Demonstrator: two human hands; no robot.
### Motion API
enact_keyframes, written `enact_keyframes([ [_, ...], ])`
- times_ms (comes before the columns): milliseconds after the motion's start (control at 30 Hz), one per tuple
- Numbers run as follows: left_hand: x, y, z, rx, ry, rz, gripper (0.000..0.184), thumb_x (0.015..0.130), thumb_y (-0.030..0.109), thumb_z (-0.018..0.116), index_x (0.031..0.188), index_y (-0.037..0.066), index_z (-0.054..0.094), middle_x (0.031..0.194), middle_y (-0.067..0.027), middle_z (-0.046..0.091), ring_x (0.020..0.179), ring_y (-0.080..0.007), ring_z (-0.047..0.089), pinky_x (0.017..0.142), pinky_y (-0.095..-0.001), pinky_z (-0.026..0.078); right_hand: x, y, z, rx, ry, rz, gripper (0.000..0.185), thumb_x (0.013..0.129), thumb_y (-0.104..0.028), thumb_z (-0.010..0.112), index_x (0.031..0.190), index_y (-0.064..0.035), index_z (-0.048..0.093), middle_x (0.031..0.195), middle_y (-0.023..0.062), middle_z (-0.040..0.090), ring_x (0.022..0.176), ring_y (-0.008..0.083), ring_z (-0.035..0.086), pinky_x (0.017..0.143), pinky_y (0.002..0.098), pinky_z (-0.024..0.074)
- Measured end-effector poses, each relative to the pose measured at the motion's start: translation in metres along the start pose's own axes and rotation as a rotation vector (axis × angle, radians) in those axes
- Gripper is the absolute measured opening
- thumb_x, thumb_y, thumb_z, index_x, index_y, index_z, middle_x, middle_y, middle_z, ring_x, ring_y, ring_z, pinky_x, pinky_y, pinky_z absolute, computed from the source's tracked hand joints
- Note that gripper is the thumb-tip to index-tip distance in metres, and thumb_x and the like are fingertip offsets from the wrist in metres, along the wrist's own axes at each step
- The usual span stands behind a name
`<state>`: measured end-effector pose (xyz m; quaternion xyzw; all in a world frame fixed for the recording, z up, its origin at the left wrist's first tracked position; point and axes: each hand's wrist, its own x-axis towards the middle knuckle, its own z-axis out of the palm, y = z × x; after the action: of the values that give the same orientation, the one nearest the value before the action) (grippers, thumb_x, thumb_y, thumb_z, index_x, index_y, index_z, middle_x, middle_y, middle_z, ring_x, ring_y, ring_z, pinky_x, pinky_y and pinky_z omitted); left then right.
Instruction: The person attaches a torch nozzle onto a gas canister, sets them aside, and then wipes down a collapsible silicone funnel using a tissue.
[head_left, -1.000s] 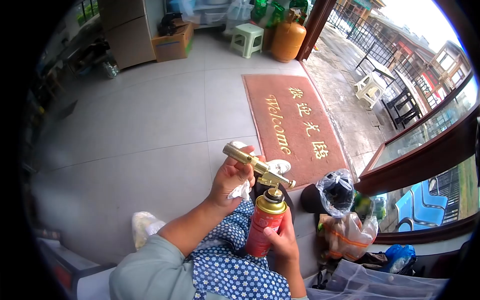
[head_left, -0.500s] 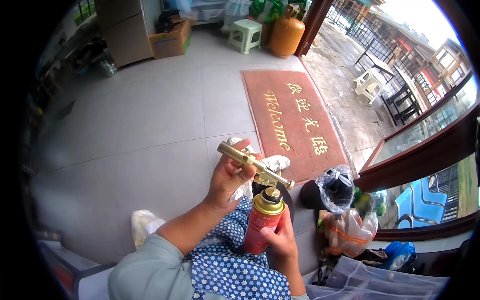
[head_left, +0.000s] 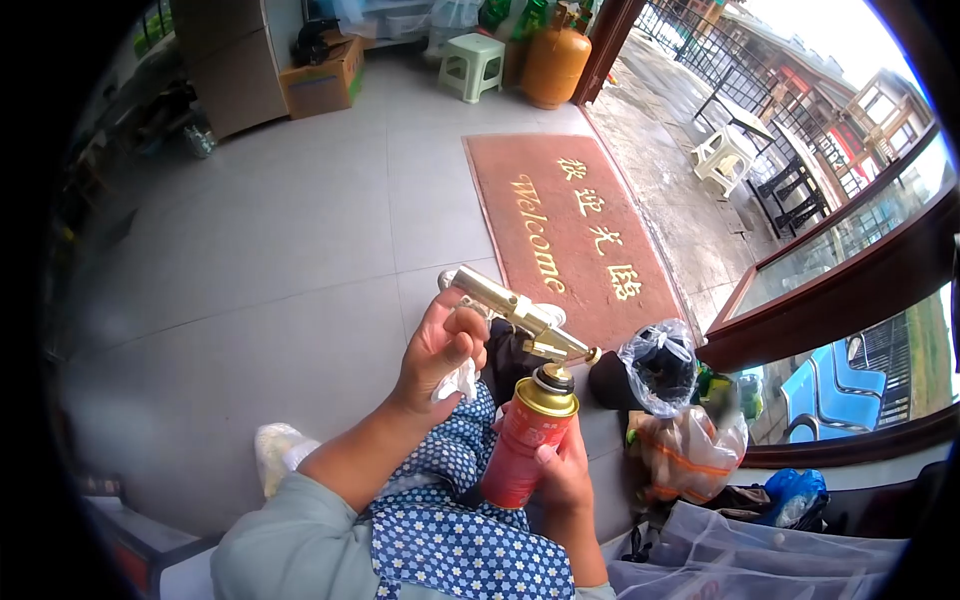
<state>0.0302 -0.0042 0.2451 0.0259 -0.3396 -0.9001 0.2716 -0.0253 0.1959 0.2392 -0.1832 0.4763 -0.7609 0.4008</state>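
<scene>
Head view: left hand (head_left: 428, 365) clutches tissue (head_left: 457, 384), thumb now off torch (head_left: 512, 307); right hand (head_left: 570, 472), clamped on can (head_left: 524, 446), likely steadies both.

**Torch head on canister, bin to the right**

Torch head (head_left: 505, 300) sits atop canister (head_left: 530, 445), above the apron (head_left: 465, 545). Right hand (head_left: 565, 470) around canister; left hand (head_left: 440, 350) under torch's left end, contact unclear. Bin (head_left: 608, 382) right of canister, plastic bag (head_left: 695, 450) just beside it. Mat (head_left: 570, 235) ahead. Far end, left to right: box (head_left: 325, 80), stool (head_left: 472, 68), gas cylinder (head_left: 556, 65). Chairs (head_left: 835, 390) right, behind glass.
</scene>
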Motion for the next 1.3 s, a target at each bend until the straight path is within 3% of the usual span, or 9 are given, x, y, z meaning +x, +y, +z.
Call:
enact_keyframes([
  [133,0.000,0.005,0.022,0.074,0.004,0.020,0.092,0.083,0.031,0.079,0.151,0.002,0.025,0.120,-0.0083,0.061,0.075,-0.0058,0.051,0.069,-0.0206,0.046,-0.001,-0.005,0.001,0.104,0.005,0.028,0.089,0.073,-0.046,0.080,0.134,0.0050,0.040,0.119,0.0215,0.059,0.101,0.0310,0.064,0.089,0.0422,0.0532],
  [200,0.000,0.006,0.025,0.047,-0.018,0.006,0.093,0.084,0.025,0.079,0.153,0.001,0.021,0.126,-0.0102,0.059,0.075,-0.0054,0.050,0.070,-0.0190,0.044,-0.002,0.000,-0.008,0.192,-0.129,0.083,0.089,0.074,-0.037,0.081,0.139,0.0009,0.033,0.127,0.0227,0.054,0.110,0.0338,0.061,0.094,0.0460,0.0515],
  [300,-0.003,0.005,0.026,0.182,-0.076,0.013,0.094,0.084,0.028,0.078,0.155,0.006,0.020,0.077,0.0007,0.053,0.065,-0.0058,0.045,0.067,-0.0232,0.040,-0.002,-0.002,-0.002,0.195,-0.117,0.076,0.089,0.071,-0.043,0.082,0.133,0.0045,0.040,0.121,0.0221,0.057,0.104,0.0318,0.063,0.089,0.0427,0.0530],
  [533,-0.008,0.009,0.022,0.271,-0.016,0.008,0.084,0.087,0.019,0.074,0.154,0.007,0.024,0.076,0.0013,0.052,0.067,-0.0068,0.046,0.068,-0.0237,0.039,-0.001,-0.006,0.001,0.162,-0.088,0.071,0.087,0.070,-0.042,0.083,0.130,0.0078,0.045,0.119,0.0219,0.059,0.101,0.0306,0.064,0.086,0.0412,0.0542],
  [600,-0.009,0.007,0.019,0.136,-0.013,0.022,0.081,0.084,0.008,0.077,0.150,0.000,0.030,0.102,0.0016,0.060,0.080,-0.0046,0.049,0.074,-0.0177,0.039,0.000,-0.003,-0.002,0.153,-0.093,0.059,0.086,0.070,-0.040,0.083,0.130,0.0077,0.044,0.120,0.0222,0.059,0.102,0.0310,0.064,0.087,0.0417,0.0540],
  [933,-0.009,0.007,0.026,0.162,0.029,0.055,0.069,0.087,0.012,0.074,0.145,0.008,0.038,0.107,-0.0058,0.062,0.079,-0.0083,0.054,0.077,-0.0252,0.046,-0.004,0.000,-0.008,0.019,-0.122,0.070,0.091,0.073,-0.032,0.083,0.141,0.0011,0.033,0.128,0.0148,0.054,0.117,0.0234,0.056,0.102,0.0389,0.0433],
  [1067,-0.009,0.007,0.026,0.077,0.045,0.046,0.068,0.086,0.013,0.076,0.143,0.008,0.039,0.120,-0.0102,0.062,0.096,-0.0115,0.062,0.090,-0.0303,0.050,-0.004,0.003,-0.011,-0.077,-0.128,0.028,0.090,0.073,-0.030,0.084,0.141,0.0011,0.034,0.129,0.0133,0.053,0.117,0.0209,0.054,0.102,0.0369,0.0419],
  [1133,-0.010,0.007,0.022,0.043,0.015,0.050,0.062,0.088,0.009,0.072,0.142,0.007,0.041,0.121,-0.0140,0.063,0.115,-0.0231,0.059,0.102,-0.0389,0.046,-0.003,-0.001,-0.008,-0.194,-0.142,-0.044,0.088,0.073,-0.025,0.085,0.141,0.0015,0.034,0.130,0.0123,0.051,0.118,0.0202,0.053,0.103,0.0356,0.0410],
  [1300,-0.010,0.011,0.027,0.083,0.047,0.031,0.068,0.086,0.018,0.076,0.143,0.008,0.040,0.116,-0.0089,0.065,0.089,-0.0099,0.063,0.079,-0.0238,0.051,-0.007,-0.005,0.008,-0.477,-0.029,-0.196,0.091,0.071,-0.021,0.088,0.141,0.0009,0.034,0.130,0.0130,0.052,0.118,0.0213,0.053,0.102,0.0360,0.0414],
])
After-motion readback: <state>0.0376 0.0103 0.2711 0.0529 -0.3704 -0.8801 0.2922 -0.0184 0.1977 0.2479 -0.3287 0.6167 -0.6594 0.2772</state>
